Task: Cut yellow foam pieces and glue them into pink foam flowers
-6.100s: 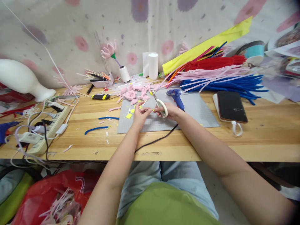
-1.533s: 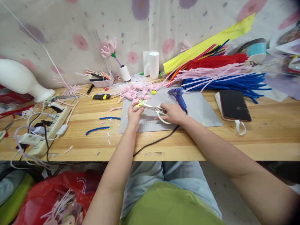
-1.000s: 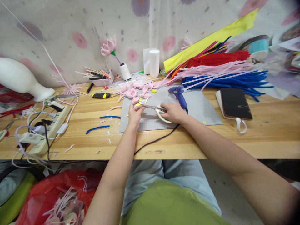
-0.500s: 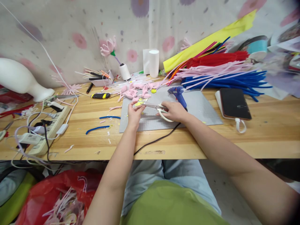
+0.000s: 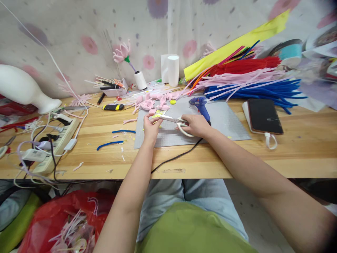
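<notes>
My right hand point(image 5: 197, 125) is closed round the handles of a pair of white-handled scissors point(image 5: 181, 127). Their blades point left, towards the fingertips of my left hand point(image 5: 152, 128). That hand pinches a small yellow piece point(image 5: 157, 115), partly hidden by the fingers, close to the blade tips; its material is too small to make out. Both hands are over a grey mat point(image 5: 223, 119). Just beyond them lie pink pipe-cleaner petals point(image 5: 147, 104) and a small yellow bit point(image 5: 172, 102). A blue glue gun point(image 5: 200, 107) rests on the mat beyond my right hand.
Bundles of blue point(image 5: 252, 91) and red pipe cleaners point(image 5: 244, 65) lie at the back right. A black phone-like device point(image 5: 264, 116) is on the right, a power strip point(image 5: 56, 147) with cables on the left. A pink flower point(image 5: 122, 53) stands at the back.
The scissor blades seem slightly turned and catch more light at the yellow piece. Both hands stay in nearly the same place.
</notes>
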{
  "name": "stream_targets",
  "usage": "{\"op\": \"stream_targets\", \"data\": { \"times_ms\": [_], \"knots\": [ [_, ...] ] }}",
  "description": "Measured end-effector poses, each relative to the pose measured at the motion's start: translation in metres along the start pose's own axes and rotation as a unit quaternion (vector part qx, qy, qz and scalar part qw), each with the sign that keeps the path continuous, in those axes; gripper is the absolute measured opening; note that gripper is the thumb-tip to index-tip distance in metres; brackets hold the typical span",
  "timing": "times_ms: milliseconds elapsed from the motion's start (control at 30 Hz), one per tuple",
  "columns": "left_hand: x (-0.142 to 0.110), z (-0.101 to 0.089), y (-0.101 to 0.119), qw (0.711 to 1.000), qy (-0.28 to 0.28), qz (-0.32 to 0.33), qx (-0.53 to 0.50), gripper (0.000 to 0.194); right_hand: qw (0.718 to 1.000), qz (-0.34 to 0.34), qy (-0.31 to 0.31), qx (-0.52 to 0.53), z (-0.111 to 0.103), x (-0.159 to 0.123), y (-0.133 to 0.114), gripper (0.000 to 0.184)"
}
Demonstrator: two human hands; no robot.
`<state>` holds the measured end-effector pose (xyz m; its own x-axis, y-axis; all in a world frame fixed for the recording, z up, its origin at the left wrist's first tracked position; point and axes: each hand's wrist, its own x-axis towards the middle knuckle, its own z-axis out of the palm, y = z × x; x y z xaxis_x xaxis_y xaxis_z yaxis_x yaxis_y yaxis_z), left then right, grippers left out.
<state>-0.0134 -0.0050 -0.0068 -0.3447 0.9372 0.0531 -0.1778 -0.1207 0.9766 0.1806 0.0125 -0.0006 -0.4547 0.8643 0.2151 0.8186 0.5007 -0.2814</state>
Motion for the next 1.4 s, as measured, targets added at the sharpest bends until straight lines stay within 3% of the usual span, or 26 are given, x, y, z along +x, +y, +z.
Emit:
{"op": "stream_targets", "data": {
  "times_ms": [700,900,1100,1400],
  "knots": [
    [0.001,-0.001,-0.001,1.0,-0.012,0.006,0.002,0.048,0.999,0.013,-0.002,0.046,0.001,-0.001,-0.002,0.044],
    [0.0,0.001,0.002,0.997,-0.026,-0.055,-0.049,0.048,0.992,0.047,0.05,0.101,0.004,0.001,0.001,0.046],
    [-0.003,0.003,0.005,0.985,-0.062,-0.137,-0.084,0.036,0.973,0.114,0.122,0.158,0.001,0.003,0.014,0.047],
    [-0.002,0.002,0.004,0.986,-0.058,-0.139,-0.072,0.025,0.971,0.119,0.118,0.173,0.002,0.004,0.015,0.047]
  ]
}}
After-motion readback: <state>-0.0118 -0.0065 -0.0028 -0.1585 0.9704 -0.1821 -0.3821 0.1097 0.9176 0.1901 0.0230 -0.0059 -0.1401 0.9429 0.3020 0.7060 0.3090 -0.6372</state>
